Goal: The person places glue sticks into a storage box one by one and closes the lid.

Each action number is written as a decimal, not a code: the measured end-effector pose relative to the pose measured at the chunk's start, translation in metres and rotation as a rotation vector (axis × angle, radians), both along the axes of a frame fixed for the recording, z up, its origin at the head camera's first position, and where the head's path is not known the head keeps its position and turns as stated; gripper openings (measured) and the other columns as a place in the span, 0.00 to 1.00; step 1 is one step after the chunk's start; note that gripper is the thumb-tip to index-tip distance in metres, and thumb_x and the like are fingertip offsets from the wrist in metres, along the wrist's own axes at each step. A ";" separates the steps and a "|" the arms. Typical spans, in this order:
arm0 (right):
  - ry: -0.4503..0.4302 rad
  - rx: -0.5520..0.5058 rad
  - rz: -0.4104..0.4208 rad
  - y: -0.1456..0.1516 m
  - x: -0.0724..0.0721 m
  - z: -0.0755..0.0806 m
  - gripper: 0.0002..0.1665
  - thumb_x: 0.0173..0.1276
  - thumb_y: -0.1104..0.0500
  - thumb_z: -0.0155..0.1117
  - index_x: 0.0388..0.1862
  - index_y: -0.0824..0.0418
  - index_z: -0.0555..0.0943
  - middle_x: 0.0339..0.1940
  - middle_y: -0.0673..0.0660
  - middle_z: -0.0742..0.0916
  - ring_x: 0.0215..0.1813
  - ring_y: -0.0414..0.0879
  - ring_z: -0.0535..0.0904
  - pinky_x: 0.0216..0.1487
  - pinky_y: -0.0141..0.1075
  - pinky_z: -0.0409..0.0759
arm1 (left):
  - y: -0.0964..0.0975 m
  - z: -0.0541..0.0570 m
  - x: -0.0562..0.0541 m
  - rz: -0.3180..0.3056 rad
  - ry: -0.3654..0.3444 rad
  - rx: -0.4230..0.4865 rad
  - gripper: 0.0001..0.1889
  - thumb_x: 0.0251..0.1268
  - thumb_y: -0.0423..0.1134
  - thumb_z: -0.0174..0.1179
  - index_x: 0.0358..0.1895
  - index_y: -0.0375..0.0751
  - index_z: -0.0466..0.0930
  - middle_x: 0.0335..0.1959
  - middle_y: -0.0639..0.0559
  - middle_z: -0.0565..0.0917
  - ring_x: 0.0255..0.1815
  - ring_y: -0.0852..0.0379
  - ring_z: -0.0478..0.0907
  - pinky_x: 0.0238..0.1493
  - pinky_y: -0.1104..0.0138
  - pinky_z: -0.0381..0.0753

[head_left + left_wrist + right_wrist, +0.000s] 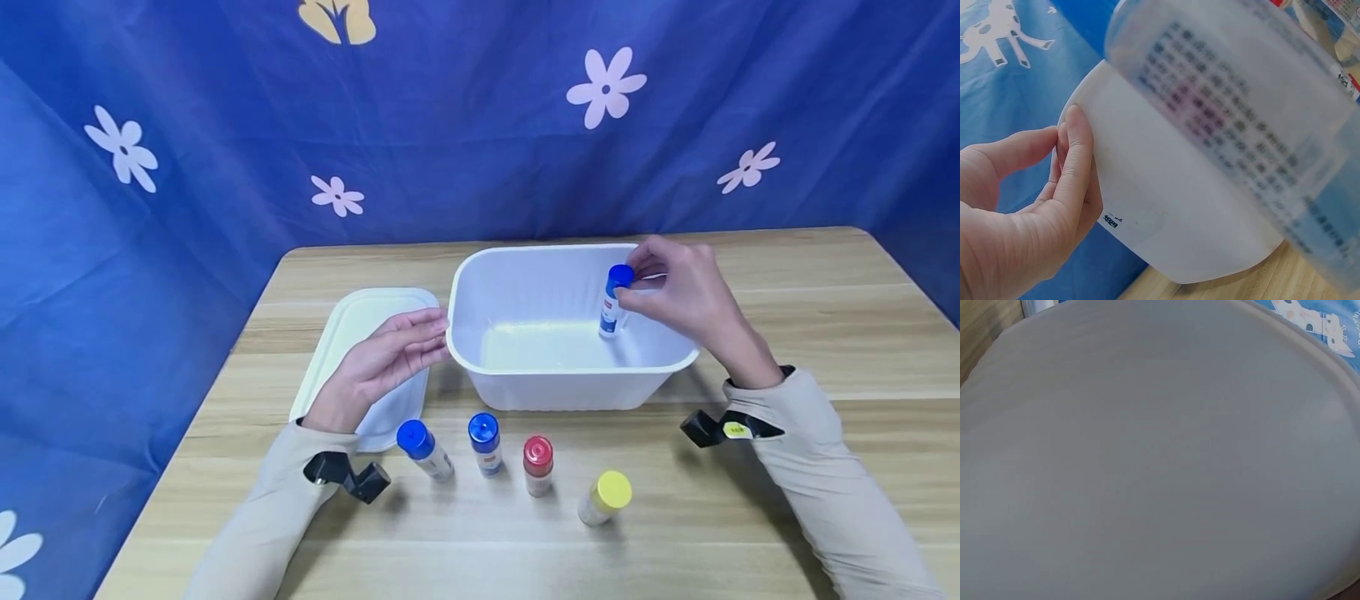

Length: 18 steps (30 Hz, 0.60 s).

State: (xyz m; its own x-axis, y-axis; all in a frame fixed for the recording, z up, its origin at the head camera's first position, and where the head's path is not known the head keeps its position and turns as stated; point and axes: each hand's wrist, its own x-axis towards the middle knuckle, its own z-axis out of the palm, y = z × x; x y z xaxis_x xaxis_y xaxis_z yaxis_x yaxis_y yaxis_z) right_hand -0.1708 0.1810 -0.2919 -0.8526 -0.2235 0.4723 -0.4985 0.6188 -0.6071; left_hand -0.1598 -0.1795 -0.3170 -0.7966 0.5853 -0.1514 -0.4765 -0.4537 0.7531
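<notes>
My right hand [678,287] pinches a glue stick [611,312] by its blue cap, holding it upright inside the white plastic bin [577,392] near the right end. Fingers of my left hand [393,350] reach out fairly straight and touch the bin's left rim; in the left wrist view the left hand [1041,194] lies against the bin's outer wall [1147,187]. Before the bin stand two blue-capped glue sticks [425,450] [486,444], a red-capped glue stick [537,467] and a yellow-capped glue stick [604,498]. The bin's wall [1160,462] fills most of the right wrist view.
A white lid [360,333] lies flat left of the bin, partly beneath my left hand. A wooden table [825,333] carries everything. Behind it hangs a blue curtain [450,125] with flower prints. One glue stick [1229,125] looms close in the left wrist view.
</notes>
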 end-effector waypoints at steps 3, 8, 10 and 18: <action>0.009 0.032 0.005 -0.002 0.000 -0.002 0.13 0.50 0.69 0.73 0.34 0.70 0.81 0.31 0.65 0.88 0.35 0.55 0.86 0.39 0.38 0.85 | -0.001 -0.003 0.001 0.000 0.006 0.012 0.09 0.69 0.22 0.52 0.47 0.31 0.77 0.41 0.41 0.84 0.43 0.52 0.84 0.50 0.66 0.83; -0.004 0.062 0.005 -0.002 0.000 0.002 0.13 0.50 0.69 0.73 0.34 0.70 0.81 0.32 0.64 0.88 0.36 0.54 0.86 0.40 0.42 0.85 | -0.001 0.000 0.002 -0.008 0.012 0.011 0.08 0.68 0.23 0.53 0.47 0.31 0.77 0.40 0.42 0.84 0.43 0.53 0.84 0.50 0.66 0.83; -0.004 0.075 0.005 -0.001 0.000 0.002 0.13 0.50 0.68 0.73 0.34 0.69 0.81 0.31 0.64 0.88 0.35 0.54 0.86 0.40 0.44 0.85 | -0.001 0.001 0.002 -0.008 0.014 0.010 0.08 0.68 0.23 0.53 0.46 0.31 0.77 0.40 0.42 0.84 0.43 0.53 0.84 0.50 0.66 0.83; 0.008 0.132 -0.005 -0.001 -0.002 0.000 0.12 0.48 0.67 0.75 0.31 0.68 0.83 0.28 0.61 0.88 0.32 0.51 0.85 0.38 0.43 0.85 | -0.001 0.002 0.002 -0.011 0.032 0.002 0.08 0.69 0.23 0.52 0.45 0.32 0.78 0.40 0.42 0.84 0.42 0.53 0.84 0.50 0.66 0.83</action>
